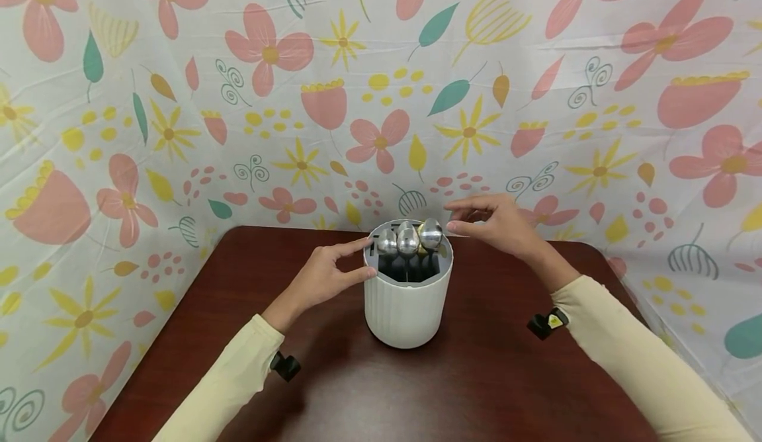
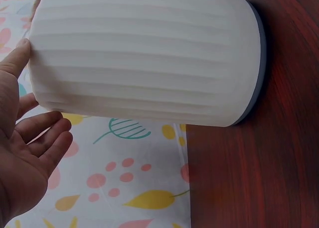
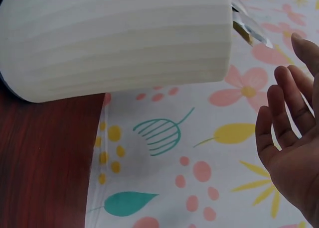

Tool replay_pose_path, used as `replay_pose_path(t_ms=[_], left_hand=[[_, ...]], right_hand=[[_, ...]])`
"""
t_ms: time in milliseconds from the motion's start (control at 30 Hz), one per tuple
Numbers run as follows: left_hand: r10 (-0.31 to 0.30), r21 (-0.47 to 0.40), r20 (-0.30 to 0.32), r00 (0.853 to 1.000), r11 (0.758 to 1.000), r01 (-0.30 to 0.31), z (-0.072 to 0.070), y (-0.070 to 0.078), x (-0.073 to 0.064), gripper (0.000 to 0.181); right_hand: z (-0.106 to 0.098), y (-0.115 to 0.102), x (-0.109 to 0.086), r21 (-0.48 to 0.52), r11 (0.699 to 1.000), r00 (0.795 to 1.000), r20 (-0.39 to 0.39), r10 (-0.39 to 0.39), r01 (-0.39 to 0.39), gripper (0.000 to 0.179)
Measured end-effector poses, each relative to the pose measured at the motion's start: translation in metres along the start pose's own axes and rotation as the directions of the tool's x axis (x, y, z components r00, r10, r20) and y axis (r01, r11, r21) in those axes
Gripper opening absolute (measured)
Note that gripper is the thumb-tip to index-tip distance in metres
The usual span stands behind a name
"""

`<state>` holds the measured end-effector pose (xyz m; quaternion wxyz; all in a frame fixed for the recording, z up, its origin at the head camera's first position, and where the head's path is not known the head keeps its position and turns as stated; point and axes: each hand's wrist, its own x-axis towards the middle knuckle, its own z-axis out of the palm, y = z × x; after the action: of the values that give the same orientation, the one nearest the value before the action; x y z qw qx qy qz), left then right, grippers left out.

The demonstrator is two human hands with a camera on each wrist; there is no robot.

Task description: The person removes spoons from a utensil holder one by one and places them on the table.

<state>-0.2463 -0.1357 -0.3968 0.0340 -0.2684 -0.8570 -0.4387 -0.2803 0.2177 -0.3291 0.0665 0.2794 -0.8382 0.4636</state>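
A white ribbed utensil holder [image 1: 406, 316] stands upright on the table, with a grey slotted insert at its top. Several silver spoons [image 1: 408, 239] stick up from it bowl first, and a bit of gold-coloured metal shows behind them. My left hand [image 1: 324, 276] touches the left side of the rim, thumb in front and index finger farther back; its other fingers are loosely bent in the left wrist view. To the right of the spoons, my right hand [image 1: 491, 222] hovers in the air with relaxed fingers and holds nothing, its fingertips a short gap from the rightmost spoon.
The holder stands on a dark reddish-brown wooden table [image 1: 494, 376]. Behind and at both sides hangs a white cloth [image 1: 381, 51] printed with flowers and leaves, close to the table's back edge. A small black camera sits on each wrist.
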Motion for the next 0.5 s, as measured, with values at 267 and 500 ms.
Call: replay_pose_path(t_ms=[267,500], left_hand=[[0.011,0.0,-0.004,1.0,1.0,-0.011,0.002,-0.002,0.0,0.06],[0.017,0.001,0.001,1.0,1.0,-0.017,0.001,-0.002,0.001,0.059]], right_hand=[[0.008,0.013,0.005,0.035,0.999,0.999,0.021,-0.031,0.03,0.03],[0.015,0.017,0.006,0.076,0.996,0.999,0.021,-0.037,0.035,0.028]])
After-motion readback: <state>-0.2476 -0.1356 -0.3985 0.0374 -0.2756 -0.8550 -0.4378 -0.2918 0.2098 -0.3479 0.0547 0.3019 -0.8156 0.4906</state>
